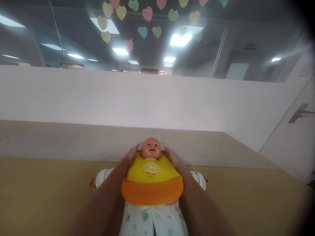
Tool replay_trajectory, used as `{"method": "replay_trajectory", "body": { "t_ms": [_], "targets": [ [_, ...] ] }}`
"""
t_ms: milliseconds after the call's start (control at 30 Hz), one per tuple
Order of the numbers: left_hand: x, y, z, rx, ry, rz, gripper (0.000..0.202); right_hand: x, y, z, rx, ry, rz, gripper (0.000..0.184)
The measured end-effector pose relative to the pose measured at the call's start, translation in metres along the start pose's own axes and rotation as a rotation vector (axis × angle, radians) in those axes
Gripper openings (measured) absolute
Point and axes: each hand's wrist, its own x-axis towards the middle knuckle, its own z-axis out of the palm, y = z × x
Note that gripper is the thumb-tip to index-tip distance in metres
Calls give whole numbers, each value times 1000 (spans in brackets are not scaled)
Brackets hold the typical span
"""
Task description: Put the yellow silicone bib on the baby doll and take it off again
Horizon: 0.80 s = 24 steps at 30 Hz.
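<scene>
A baby doll (151, 148) in a white patterned suit lies on its back on a tan table (44, 193), head away from me. A yellow bib (151, 180) with an orange pocket and a lemon print covers its chest. My left hand (130, 156) rests at the left side of the doll's neck, on the bib's upper corner. My right hand (171, 156) rests at the right side of the neck in the same way. The fingertips of both hands reach behind the neck and are hidden.
A white partition wall (123, 98) runs behind the table. At the right stands a white door with a lever handle (299, 112). Paper hearts (147, 13) hang from the ceiling above glass panels.
</scene>
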Motion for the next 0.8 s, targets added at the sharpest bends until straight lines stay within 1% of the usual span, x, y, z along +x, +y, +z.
{"method": "replay_trajectory", "body": {
  "t_ms": [100,167,300,400,500,600,733,800],
  "targets": [
    [-2,-1,3,-33,-15,-9,57,-6,1,5,38,-35,-4,45],
    [-7,-2,4,-59,-28,-3,57,-9,3,8,57,-16,-34,44],
    [-26,-8,7,-99,-69,19,56,-15,10,12,122,60,-58,39],
    [-45,-11,10,-131,-54,31,57,-29,13,14,143,93,-75,36],
    [-64,-16,12,-148,-30,45,62,-55,13,21,181,124,-168,31],
    [-86,-23,11,-123,-41,147,64,-87,13,35,266,119,-245,28],
    [-123,-36,9,-81,-88,317,64,-129,18,51,372,73,-244,35],
    [-145,-44,9,-46,-71,388,58,-149,22,56,386,79,-240,36]
  ]
}}
